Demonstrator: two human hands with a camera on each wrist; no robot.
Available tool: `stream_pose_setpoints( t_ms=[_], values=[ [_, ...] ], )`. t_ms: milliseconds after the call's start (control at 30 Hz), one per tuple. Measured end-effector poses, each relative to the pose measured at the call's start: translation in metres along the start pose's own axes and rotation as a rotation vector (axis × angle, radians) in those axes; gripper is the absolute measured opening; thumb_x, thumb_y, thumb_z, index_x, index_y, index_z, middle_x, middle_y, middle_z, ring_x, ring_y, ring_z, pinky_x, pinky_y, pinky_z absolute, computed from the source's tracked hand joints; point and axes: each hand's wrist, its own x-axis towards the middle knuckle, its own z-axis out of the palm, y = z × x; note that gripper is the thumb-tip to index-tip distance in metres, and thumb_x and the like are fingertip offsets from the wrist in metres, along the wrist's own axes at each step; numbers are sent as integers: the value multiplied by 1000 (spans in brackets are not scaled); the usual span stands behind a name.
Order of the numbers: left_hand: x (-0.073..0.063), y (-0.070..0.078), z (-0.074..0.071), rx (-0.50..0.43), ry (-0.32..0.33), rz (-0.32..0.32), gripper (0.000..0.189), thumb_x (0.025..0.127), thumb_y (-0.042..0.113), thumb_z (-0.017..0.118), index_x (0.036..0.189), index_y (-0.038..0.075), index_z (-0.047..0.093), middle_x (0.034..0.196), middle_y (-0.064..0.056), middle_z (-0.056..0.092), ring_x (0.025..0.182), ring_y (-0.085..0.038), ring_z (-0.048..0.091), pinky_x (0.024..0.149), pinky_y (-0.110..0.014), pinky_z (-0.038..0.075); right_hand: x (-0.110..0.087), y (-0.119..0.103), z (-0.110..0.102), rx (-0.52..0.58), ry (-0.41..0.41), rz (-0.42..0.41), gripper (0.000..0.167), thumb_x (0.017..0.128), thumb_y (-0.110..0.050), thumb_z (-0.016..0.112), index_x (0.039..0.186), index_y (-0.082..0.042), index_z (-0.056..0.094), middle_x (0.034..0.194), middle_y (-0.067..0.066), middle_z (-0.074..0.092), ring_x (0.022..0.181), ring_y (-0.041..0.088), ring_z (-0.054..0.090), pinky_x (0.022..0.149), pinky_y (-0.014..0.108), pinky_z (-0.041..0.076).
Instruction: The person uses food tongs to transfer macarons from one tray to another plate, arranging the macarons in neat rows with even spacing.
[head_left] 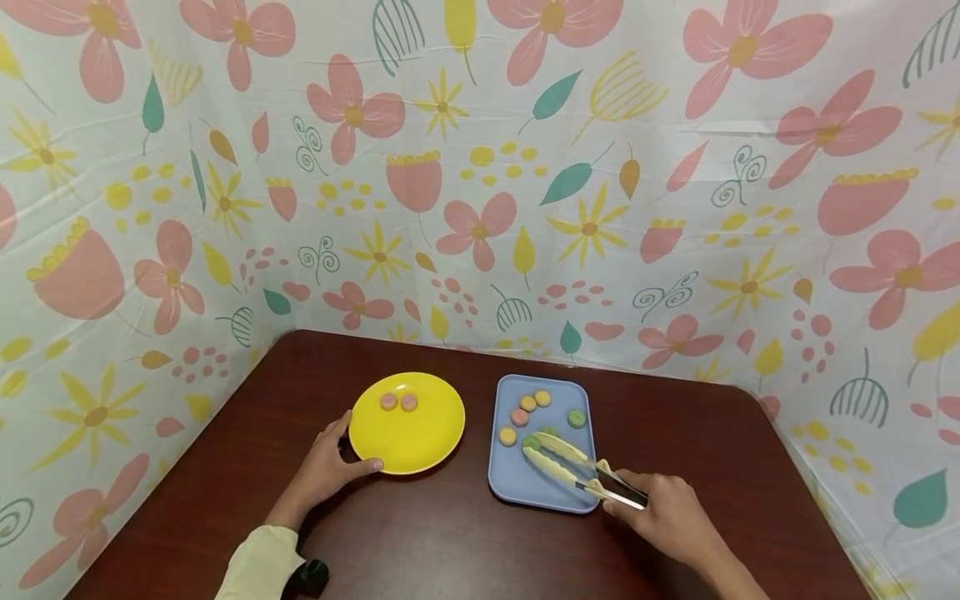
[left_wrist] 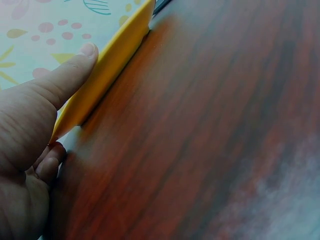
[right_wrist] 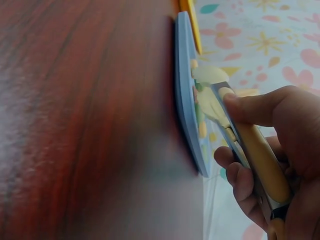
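My left hand (head_left: 327, 461) holds the rim of a yellow plate (head_left: 427, 446) at its left and near side. In the left wrist view, the thumb (left_wrist: 80, 65) lies along the plate's outer edge. Two small round pink pieces (head_left: 398, 402) sit toward the back of the plate. With my right hand (head_left: 670, 514) I grip metal tongs (head_left: 570, 469) with pale yellow tips. Those tips reach down over a blue tray (head_left: 517, 492), around a small round green piece (head_left: 532, 442). Whether they squeeze it I cannot tell.
Elsewhere on the tray lie a pink piece (head_left: 519, 417), several yellow pieces (head_left: 507, 436) and another green piece (head_left: 576, 418). Plate and tray stand apart on a dark brown table (head_left: 420, 533). A flower-patterned cloth (head_left: 480, 275) encloses the table's back and sides.
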Motion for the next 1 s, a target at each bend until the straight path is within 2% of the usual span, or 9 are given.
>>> stream_pose_setpoints(
  t_ms=[200,533,667,1000],
  values=[
    [0,1,0,4,8,4,118,79,50,86,164,4,18,161,-24,30,145,-46,28,111,-70,30,7,-5,-4,4,36,-32,45,82,-40,86,115,-11,79,101,1,77,81,12,67,68,34,51],
    [0,0,-1,-4,0,-11,119,79,51,86,164,5,17,162,-23,29,145,-45,27,111,-69,31,28,-24,-9,28,25,-56,46,82,-34,86,118,-7,77,93,-2,75,65,5,51,57,23,40],
    [1,0,0,0,-8,-19,120,79,52,85,164,5,16,163,-23,28,147,-46,25,112,-69,30,40,-34,-11,48,-5,-43,52,84,-35,85,124,-3,74,76,-5,68,56,6,44,51,23,37],
    [1,-1,0,6,-4,-22,120,78,53,86,164,5,16,163,-22,28,147,-44,25,112,-68,30,72,-54,-5,56,-21,-79,58,84,-40,84,129,-4,72,58,-8,53,55,8,41,50,24,33]
  ],
)
